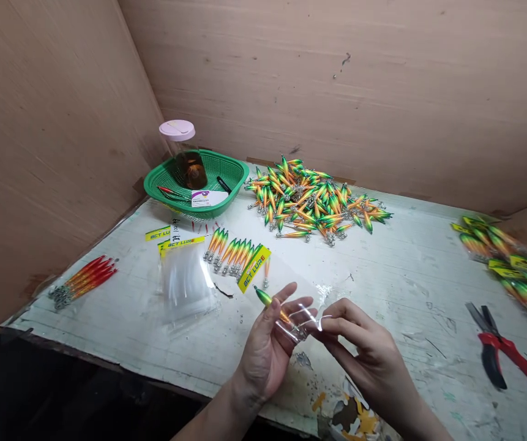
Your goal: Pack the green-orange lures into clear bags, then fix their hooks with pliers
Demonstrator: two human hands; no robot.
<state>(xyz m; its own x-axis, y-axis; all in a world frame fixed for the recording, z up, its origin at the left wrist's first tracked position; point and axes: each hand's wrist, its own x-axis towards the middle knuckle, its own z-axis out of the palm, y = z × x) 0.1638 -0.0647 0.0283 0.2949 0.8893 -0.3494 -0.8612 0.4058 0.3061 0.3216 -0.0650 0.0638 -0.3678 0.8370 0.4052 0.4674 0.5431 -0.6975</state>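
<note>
The green-and-orange lure (262, 296) is above the near middle of the worktop (410, 263), held in the left hand's (265, 355) grip, thumb pressed against it. The right hand's (366, 340) grip pinches clear film (306, 313) beside it. Far behind lies a lure pile (309, 202); right, red-handled pliers (493, 343).

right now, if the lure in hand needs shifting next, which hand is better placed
Probably the left hand: its thumb already presses the green-and-orange lure against its fingers. The right hand seems busy, its fingertips at the edge of the clear plastic.
</note>
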